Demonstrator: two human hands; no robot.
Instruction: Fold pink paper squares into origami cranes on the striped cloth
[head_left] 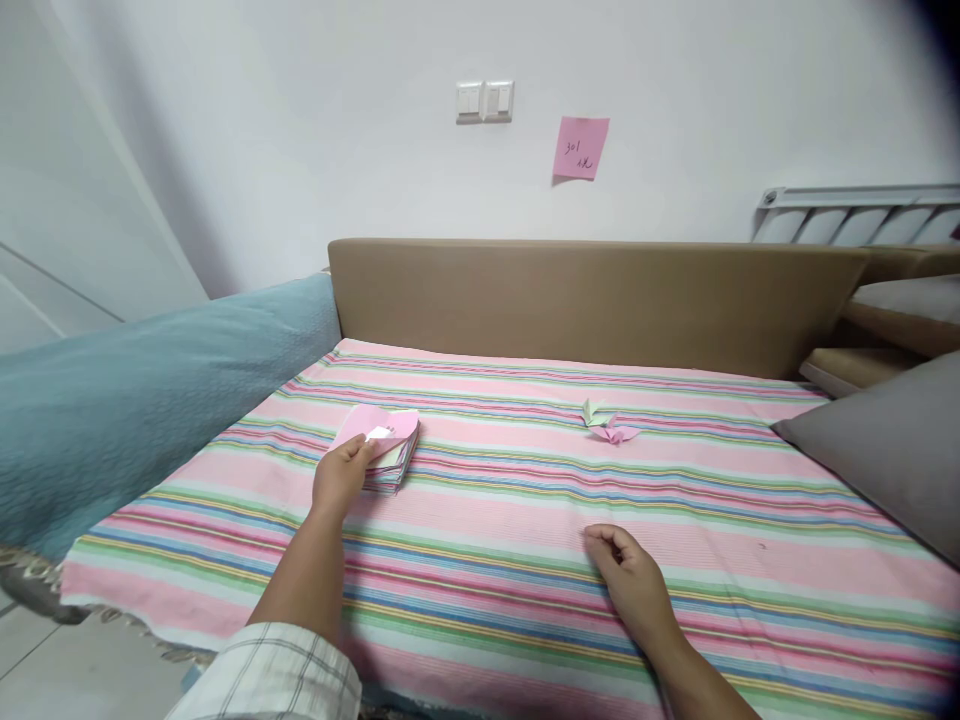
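My left hand (341, 480) pinches the near edge of a pink sheet of paper (364, 422) on top of a stack of coloured paper (394, 468). The sheet looks bent up a little, with a small white patch on it. My right hand (630, 575) hovers over or rests on the striped cloth, fingers curled in, and nothing shows in it. Beyond it lie two folded paper cranes side by side: a pale green crane (595, 414) and a pink crane (615, 433).
A striped cloth (495, 510) covers the sofa seat, bounded by a brown backrest (562, 300) and a blue covered armrest (187, 370). Grey cushions (892, 440) lie at the right. On the wall are light switches (484, 102) and a pink note (580, 148).
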